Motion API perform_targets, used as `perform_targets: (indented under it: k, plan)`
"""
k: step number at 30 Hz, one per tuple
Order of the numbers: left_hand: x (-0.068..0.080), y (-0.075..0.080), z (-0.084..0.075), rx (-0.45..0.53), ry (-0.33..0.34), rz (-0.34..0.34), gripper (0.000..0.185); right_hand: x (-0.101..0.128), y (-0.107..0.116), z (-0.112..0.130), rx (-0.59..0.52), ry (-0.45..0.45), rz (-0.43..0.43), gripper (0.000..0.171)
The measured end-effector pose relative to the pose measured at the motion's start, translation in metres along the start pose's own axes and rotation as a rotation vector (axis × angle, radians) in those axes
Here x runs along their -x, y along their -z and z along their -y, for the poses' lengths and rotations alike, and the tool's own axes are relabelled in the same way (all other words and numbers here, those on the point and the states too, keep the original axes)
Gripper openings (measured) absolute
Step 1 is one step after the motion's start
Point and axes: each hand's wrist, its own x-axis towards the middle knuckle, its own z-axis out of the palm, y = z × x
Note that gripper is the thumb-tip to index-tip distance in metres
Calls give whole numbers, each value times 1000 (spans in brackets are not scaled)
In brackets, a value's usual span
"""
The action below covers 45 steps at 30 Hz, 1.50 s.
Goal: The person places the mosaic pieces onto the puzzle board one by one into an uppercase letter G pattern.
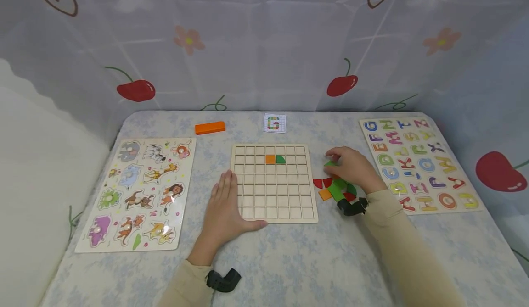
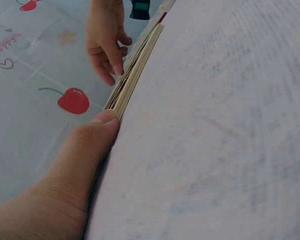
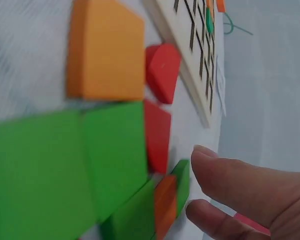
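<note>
Left hand [image 2: 65,170] flat on the counter [image 2: 215,125], thumb tip against the wooden board [image 2: 135,70] edge; right hand [image 2: 105,35] beyond, fingers [image 2: 115,65] curled down just beside the board.

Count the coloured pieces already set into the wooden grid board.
2. An orange square and a green quarter-round piece sit side by side in the grid board's second row; the other cells look bare.

The head view is evenly and softly lit, bright without glare, with only faint shadows under the left hand [image 1: 225,210] and right hand [image 1: 351,167]; its edges bow outward from wide-lens distortion. The left wrist view is soft, the tablecloth [image 2: 220,140] smeared. In the right wrist view the near green block [image 3: 65,170] is badly out of focus.
</note>
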Motion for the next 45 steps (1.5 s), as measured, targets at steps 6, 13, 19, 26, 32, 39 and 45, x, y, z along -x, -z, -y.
perform_targets:
  k: [6,13,19,26,32,39,45]
  plan:
    - [0,0,1,-3,2,-3,149,3,1,-5,30,-58,-12,39]
    - [1,0,0,7,-5,-9,148,2,-4,-7,-15,-95,-12,33]
    - [0,-1,1,-5,-1,-2,149,-1,-5,-5,-80,-46,-19,24]
    - [0,-1,2,-11,0,17,149,-12,-9,20,-167,61,-75,18]
    - [0,0,2,-14,-3,14,149,-25,-26,63,-227,132,-46,17]
    - [0,0,1,-24,1,13,149,-43,-53,102,-247,202,-18,14]
    - [0,1,1,-28,0,10,149,-49,-66,123,-242,203,-20,15]
